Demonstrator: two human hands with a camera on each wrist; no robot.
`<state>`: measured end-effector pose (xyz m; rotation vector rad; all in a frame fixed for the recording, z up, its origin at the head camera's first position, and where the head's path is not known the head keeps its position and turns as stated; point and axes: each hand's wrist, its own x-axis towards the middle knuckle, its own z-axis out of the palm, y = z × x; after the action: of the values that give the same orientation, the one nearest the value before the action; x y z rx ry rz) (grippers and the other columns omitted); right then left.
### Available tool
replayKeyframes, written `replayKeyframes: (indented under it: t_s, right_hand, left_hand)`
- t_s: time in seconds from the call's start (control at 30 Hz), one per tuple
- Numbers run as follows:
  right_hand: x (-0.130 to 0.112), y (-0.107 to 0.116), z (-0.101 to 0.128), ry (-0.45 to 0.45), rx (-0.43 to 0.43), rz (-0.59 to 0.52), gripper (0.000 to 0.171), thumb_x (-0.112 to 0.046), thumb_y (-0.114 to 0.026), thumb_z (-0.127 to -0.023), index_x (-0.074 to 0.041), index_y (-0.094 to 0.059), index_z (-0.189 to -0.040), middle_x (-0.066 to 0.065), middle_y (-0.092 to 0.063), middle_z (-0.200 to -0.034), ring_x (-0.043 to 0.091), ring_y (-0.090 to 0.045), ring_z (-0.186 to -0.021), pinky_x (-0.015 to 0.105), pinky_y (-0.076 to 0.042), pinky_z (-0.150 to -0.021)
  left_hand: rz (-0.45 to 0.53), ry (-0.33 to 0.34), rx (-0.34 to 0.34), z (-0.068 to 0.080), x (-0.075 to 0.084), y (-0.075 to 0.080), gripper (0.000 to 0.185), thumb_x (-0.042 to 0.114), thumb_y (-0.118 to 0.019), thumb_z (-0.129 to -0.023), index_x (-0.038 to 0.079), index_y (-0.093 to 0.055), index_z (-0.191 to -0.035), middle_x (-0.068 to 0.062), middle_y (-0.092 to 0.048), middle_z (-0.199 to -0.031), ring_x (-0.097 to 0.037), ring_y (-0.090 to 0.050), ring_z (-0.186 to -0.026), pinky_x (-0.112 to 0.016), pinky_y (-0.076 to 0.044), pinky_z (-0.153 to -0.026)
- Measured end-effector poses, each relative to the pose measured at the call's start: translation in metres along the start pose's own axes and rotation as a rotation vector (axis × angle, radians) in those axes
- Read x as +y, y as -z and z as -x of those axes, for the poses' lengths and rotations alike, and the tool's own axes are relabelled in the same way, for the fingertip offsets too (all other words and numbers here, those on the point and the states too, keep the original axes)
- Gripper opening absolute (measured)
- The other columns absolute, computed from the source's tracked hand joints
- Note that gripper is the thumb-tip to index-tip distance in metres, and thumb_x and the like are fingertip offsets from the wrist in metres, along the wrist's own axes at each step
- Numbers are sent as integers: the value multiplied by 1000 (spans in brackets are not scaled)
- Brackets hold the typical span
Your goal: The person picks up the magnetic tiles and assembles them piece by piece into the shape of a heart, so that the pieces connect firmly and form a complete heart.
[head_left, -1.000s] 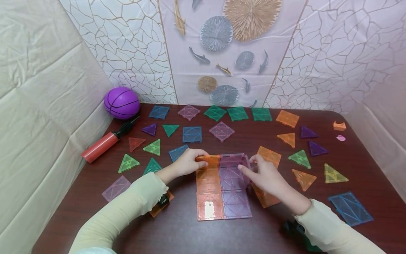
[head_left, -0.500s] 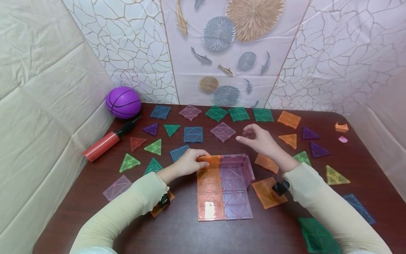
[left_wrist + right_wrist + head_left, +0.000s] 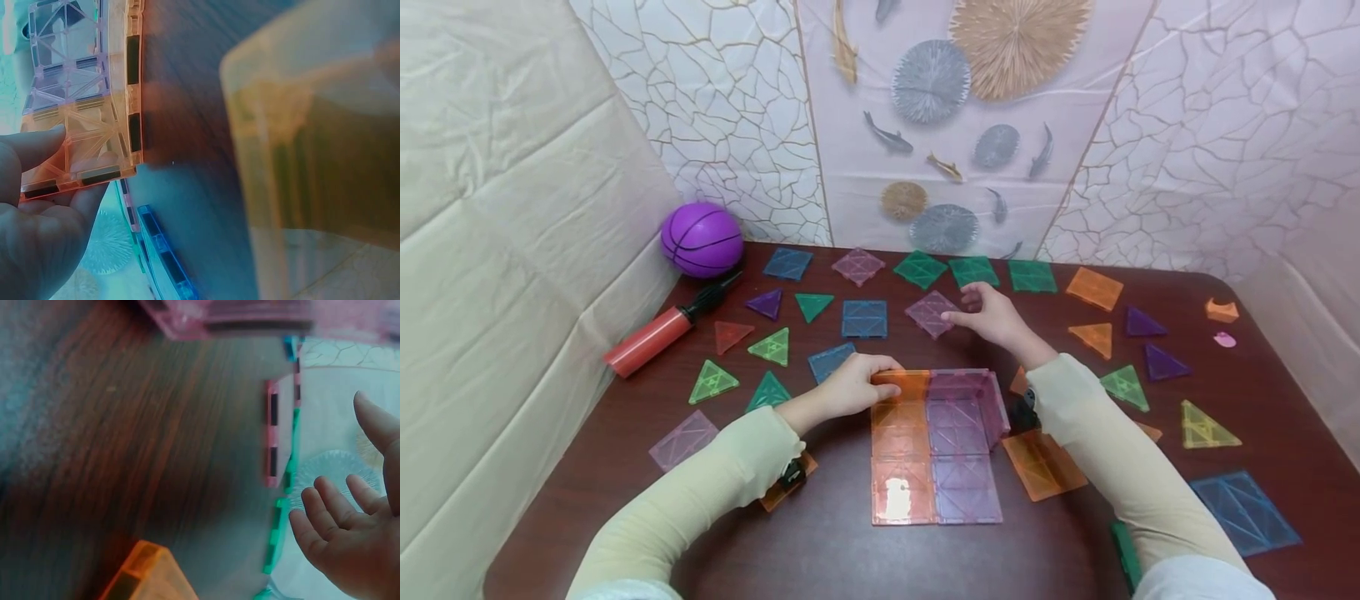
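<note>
Left grip: our left hand pinches the top edge of the upright orange tile, fingers over the far face and thumb on the near one; in the left wrist view the fingers lie against that same orange tile.
Right grip: our right hand holds nothing, its fingers loosely spread with the tips at the right edge of a flat pink square tile; in the right wrist view the open fingers hover just beside the pink tile edge.
Build: the held orange tile stands at the far left of the tile structure, near the table's middle; an upright pink wall joins it on the right, and orange and pink squares lie flat towards us.
Beside the build: a flat orange square lies just right of it, partly under our right sleeve; a blue square lies just left of our left hand.
Farther out: green squares line the far edge of the table, with triangles scattered left and right.
Far left: a purple ball and a red pump lie by the wall.
</note>
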<state>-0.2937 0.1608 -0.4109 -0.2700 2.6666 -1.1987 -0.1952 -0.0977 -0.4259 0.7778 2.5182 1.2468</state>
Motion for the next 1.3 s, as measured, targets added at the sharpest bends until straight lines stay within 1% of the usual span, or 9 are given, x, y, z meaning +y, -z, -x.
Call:
replayKeyframes:
  t_s: [0.17,0.33,0.47,0.6,0.73,0.9,1.0,1.17,1.3]
  right_hand:
    - [3,-3,-5,-23,-16,24,71,-34,-68,-89,1,-36,-142,22,-47,-136,37,-45,-126,52,-40,-101]
    - [5,-7,-10,-19,-58,88,76,-35,-70,-88,2,-33,-144,25,-46,-138,38,-45,-125,52,-40,-102]
    - [9,-12,-15,-9,-76,109,77,-34,-72,-87,1,-33,-144,25,-46,-137,38,-47,-123,50,-41,-102]
    - [12,-15,-20,9,-73,128,79,-36,-72,-86,3,-33,-144,27,-47,-135,40,-47,-122,51,-41,-101]
    - [13,-18,-23,25,-66,180,84,-37,-75,-84,4,-34,-144,27,-47,-134,41,-43,-124,52,-37,-104]
    - [13,-20,-25,13,-62,214,85,-34,-78,-81,4,-35,-144,26,-47,-132,41,-38,-125,52,-34,-105]
    - [12,-20,-26,7,-68,218,85,-33,-78,-81,5,-35,-144,27,-46,-133,41,-38,-124,52,-35,-104]
    - [9,-17,-27,-1,-69,226,86,-28,-80,-80,6,-33,-145,28,-42,-133,38,-44,-117,50,-39,-103]
    - [10,-11,-25,-4,-52,244,85,-24,-79,-80,9,-34,-144,29,-41,-131,36,-44,-113,49,-41,-100]
  left_hand:
    - [-7,3,1,0,1,-1,17,9,-67,-90,7,-69,-107,-5,-71,-100,-11,-59,-80,-25,-51,-75]
    - [-10,0,6,0,0,-2,16,8,-67,-90,7,-70,-106,-4,-71,-99,-12,-59,-79,-25,-51,-75]
    - [-4,-3,0,0,0,-3,16,9,-67,-90,7,-69,-106,-4,-71,-98,-11,-59,-78,-25,-51,-74]
    - [6,-5,-7,-1,0,-3,16,9,-66,-91,6,-69,-106,-4,-71,-97,-10,-58,-77,-25,-51,-72]
    - [13,-7,-5,0,0,-3,16,9,-66,-91,6,-69,-106,-4,-72,-96,-10,-58,-76,-24,-50,-71]
    - [16,2,-1,0,0,-3,16,9,-67,-90,6,-69,-106,-4,-72,-96,-10,-58,-76,-23,-50,-71]
    - [17,6,1,0,0,-3,16,9,-67,-90,6,-69,-105,-4,-72,-96,-9,-58,-76,-23,-50,-71]
    - [13,7,3,-1,-1,-2,16,9,-67,-90,6,-69,-105,-4,-72,-96,-10,-58,-76,-23,-50,-70]
    - [12,15,5,-1,-3,-2,16,9,-67,-90,6,-69,-106,-4,-71,-97,-11,-59,-78,-23,-51,-72]
